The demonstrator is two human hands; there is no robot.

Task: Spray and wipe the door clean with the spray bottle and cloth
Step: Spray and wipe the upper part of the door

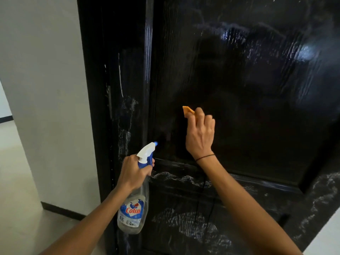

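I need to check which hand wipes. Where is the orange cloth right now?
In the head view, the orange cloth is just left of centre, pressed against the black door under the right hand, up and right of the spray bottle held by the left hand.

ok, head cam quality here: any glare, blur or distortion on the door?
Head view: bright specular glare on the glossy black door at upper right; the dark panel mirrors a dim silhouette above the right hand and orange cloth. Wide-angle bending shows in the slanted door frame. Left hand and spray bottle are sharp, label readable; no obvious motion blur.
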